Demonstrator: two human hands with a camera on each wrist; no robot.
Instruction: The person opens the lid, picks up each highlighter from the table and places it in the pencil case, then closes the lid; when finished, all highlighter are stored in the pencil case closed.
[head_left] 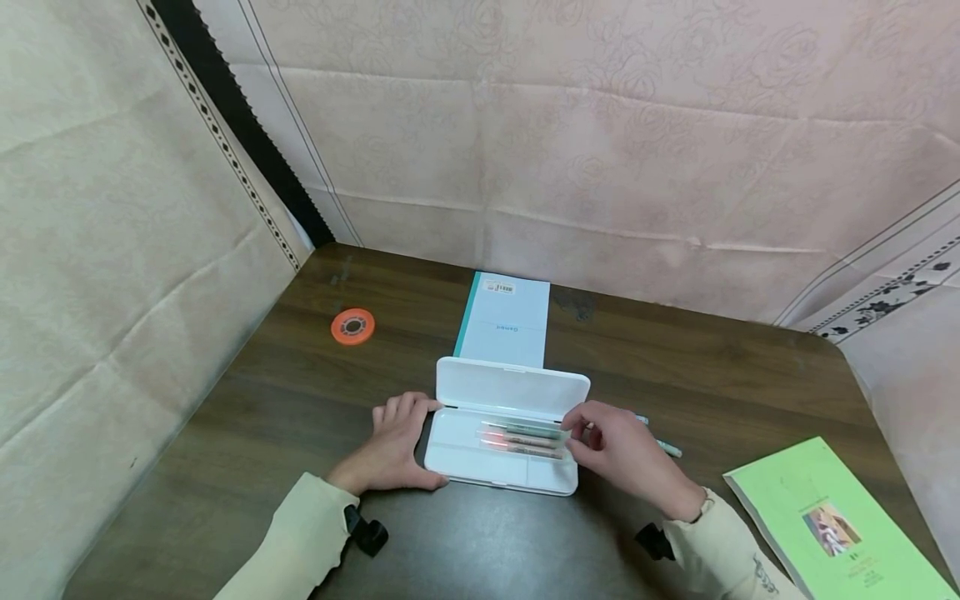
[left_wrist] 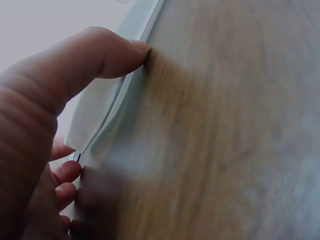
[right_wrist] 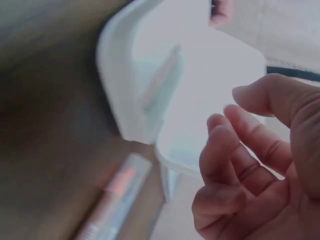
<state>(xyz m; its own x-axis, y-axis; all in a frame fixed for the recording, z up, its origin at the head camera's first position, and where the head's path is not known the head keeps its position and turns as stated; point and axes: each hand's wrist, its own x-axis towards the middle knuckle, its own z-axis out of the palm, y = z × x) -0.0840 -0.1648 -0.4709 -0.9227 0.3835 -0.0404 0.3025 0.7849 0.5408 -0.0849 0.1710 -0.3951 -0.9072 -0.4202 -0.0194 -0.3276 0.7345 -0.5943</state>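
Observation:
An opened white pencil case [head_left: 450, 446] lies on the table with its lid [head_left: 512, 388] raised. Several slim pens [head_left: 521, 439] lie inside it. My left hand [head_left: 397, 442] grips the case's left end, the thumb at the front edge and the fingers round the back corner; the left wrist view shows the thumb [left_wrist: 110, 55] against the side. At the case's right end is my right hand [head_left: 618, 446], fingers loosely bent. The right wrist view shows a gap between thumb and fingertips, holding nothing. Pens [head_left: 667, 448] lie on the table beside it, partly hidden by that hand.
Behind the case lies a light blue notebook [head_left: 510, 321]. An orange tape roll [head_left: 352, 326] sits at the back left of the wooden table [head_left: 300, 400]. A green book [head_left: 840, 517] lies at the right front. Patterned cloth [head_left: 600, 150] hangs along the back.

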